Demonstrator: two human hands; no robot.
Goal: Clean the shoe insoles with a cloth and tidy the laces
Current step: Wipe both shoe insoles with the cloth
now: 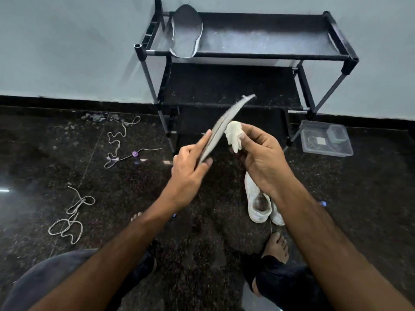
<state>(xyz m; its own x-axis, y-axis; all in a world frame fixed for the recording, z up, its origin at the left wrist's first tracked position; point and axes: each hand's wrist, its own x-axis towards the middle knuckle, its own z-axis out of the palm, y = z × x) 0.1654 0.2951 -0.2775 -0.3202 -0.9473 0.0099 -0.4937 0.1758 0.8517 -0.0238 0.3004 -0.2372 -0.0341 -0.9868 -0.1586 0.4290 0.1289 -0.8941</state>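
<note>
— Head view: what are you holding, and how does it lie?

— My left hand [188, 167] pinches the heel end of an insole [221, 127] between thumb and fingers. Its long axis runs up and to the right from that grip, toward the middle of the frame, and I see it nearly edge-on. My right hand [260, 158] is curled around a bunched white cloth [234, 135], which sits just beside the insole's right face, about midway along; whether it touches I cannot tell.

— So which hand does the wiping?

— The right, I judge; it is the nearer one to that face, and the stroke would run along the long axis.

— Anything in the way?

— Nothing between cloth and insole. Behind them stands the black shoe rack [251, 55], with a second insole [186, 30] leaning at the left of its top shelf. The white shoes [258, 203] sit on the floor under my right wrist. Two loose laces [116, 140] [69, 221] lie on the floor at the left, well apart from my hands, not yet tidied. A clear plastic container [325, 140] is at right.
</note>
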